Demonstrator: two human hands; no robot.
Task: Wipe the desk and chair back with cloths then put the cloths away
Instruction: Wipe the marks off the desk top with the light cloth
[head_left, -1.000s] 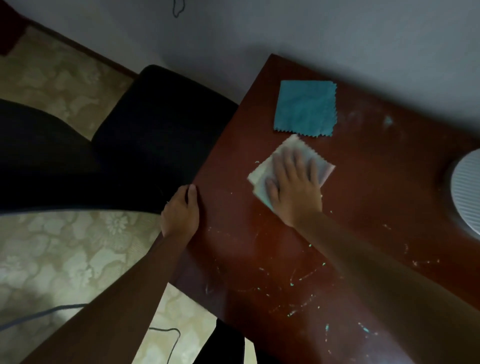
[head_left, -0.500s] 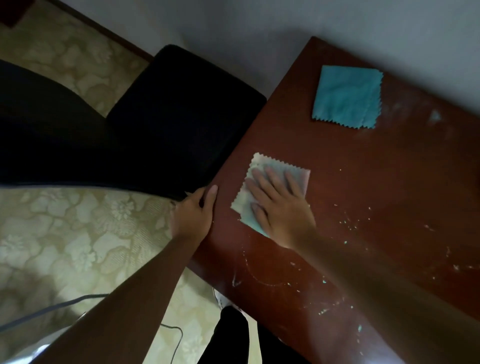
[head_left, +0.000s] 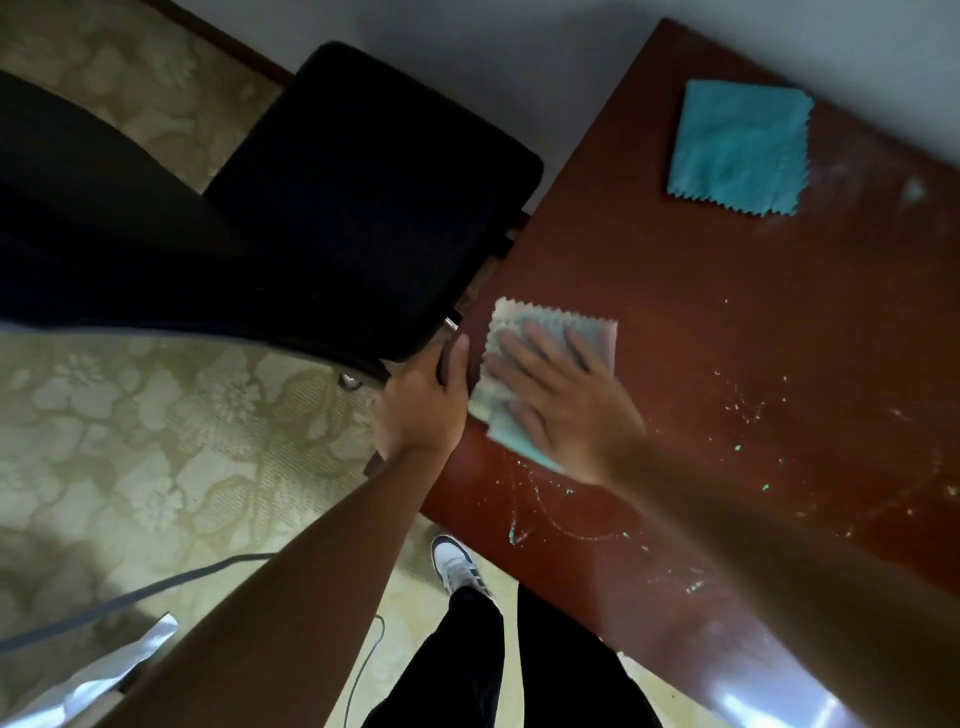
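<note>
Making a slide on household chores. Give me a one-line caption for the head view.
Right hand presses a pale cloth on the desk; left hand grips its edge.

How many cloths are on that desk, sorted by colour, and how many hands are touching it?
Teal cloth: 1
Pale cloth under the right hand: 1
Hands on the desk: 2, the left hand gripping its edge
Total: 2 cloths, 2 hands
</note>
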